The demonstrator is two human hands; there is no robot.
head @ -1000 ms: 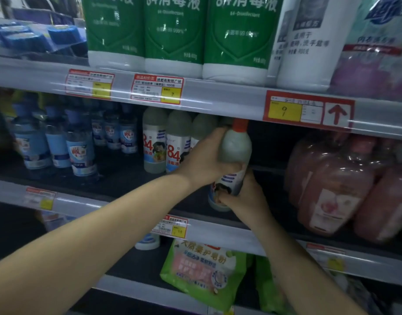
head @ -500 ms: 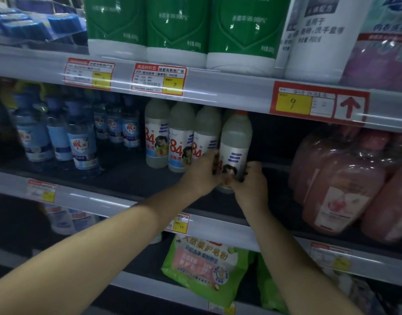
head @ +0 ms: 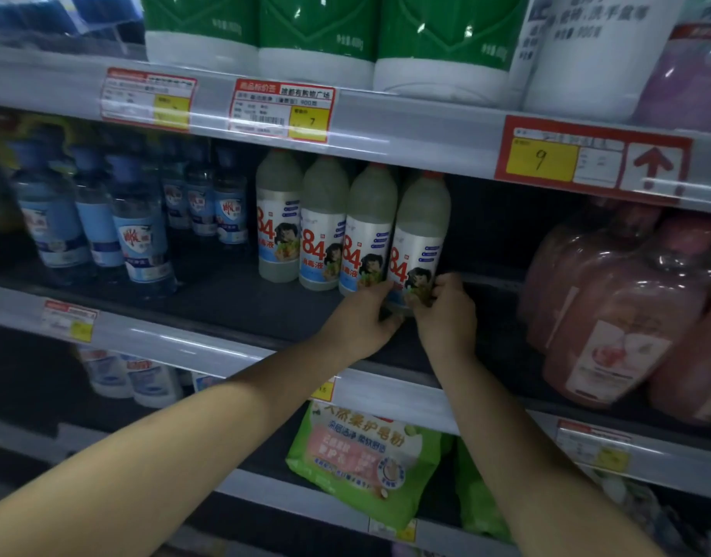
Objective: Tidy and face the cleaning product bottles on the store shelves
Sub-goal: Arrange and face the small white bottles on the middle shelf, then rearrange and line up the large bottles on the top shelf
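- The fingers of the left hand [head: 362, 321] curl round the lower left side of a disinfectant bottle [head: 420, 231]; the fingertips are hidden behind it.
- The right hand [head: 446, 315] pinches the bottle's lower right edge, thumb and fingers bunched against the label.
- Both hands cover the bottle's base, so whether it rests on the middle shelf [head: 241, 303] cannot be told.
- The bottle stands upright, its "84" label facing forward, at the right end of a row of three matching bottles [head: 323, 227], touching its neighbour.
- Its red cap is partly cut off by the shelf edge above.
- To the left, blue bottles [head: 139, 235] stand in dim light, their labels blurred.
- To the right, pink bottles [head: 611, 315] lean, wrapped in shiny film.
- On the upper shelf, green-and-white bottles [head: 317, 38] are cut off by the top of the frame.
- A price tag [head: 283, 110] reads 7; a red tag [head: 593, 158] reads 9, with an upward arrow.
- Below, a green pouch [head: 366, 460] sits partly behind the right forearm.
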